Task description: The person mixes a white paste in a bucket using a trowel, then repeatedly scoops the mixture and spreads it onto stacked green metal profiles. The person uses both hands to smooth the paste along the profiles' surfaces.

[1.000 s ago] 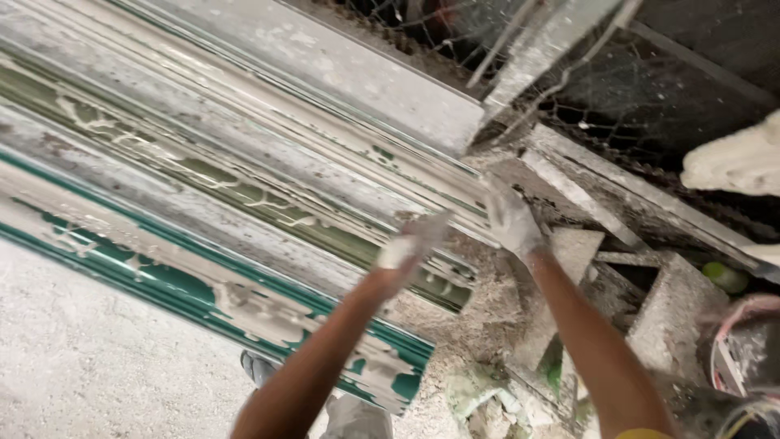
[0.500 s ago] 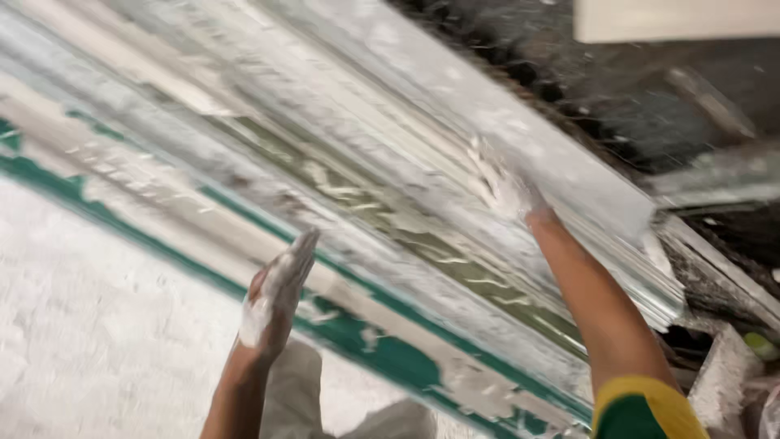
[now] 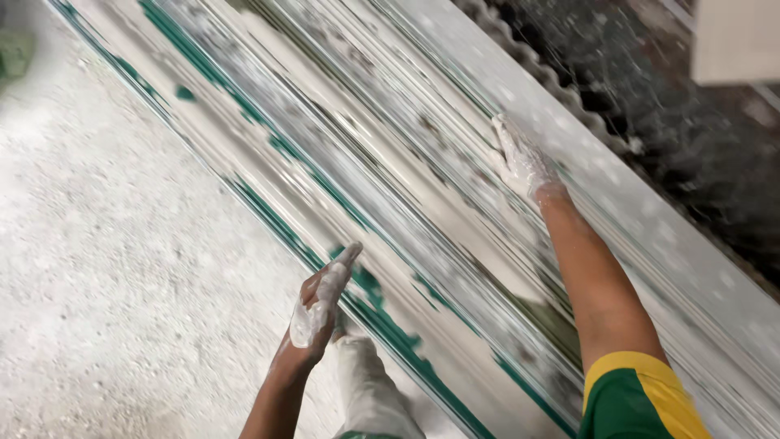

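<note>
Moulding (image 3: 422, 211) long, plaster-smeared, green-edged; right hand (image 3: 520, 158) pressed flat on it, left hand (image 3: 321, 301) open at edge; smoothing looks underway, surface rough yet

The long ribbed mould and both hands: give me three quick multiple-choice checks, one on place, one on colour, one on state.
1. Where is the right hand?
A. Flat on the upper part of the long mould
B. On the floor
C. At the person's knee

2. What colour shows in streaks through the white coating on the mould's near edge?
A. Red
B. Green
C. Blue

3. How is the left hand?
A. Closed around a tool
B. Inside a bucket
C. Open, fingers straight, coated in white paste

Answers:
1 A: its palm lies on the ribbed surface toward the far edge.
2 B: green strips run along the lower edge.
3 C: the fingers are extended at the mould's near edge and hold nothing.
</note>
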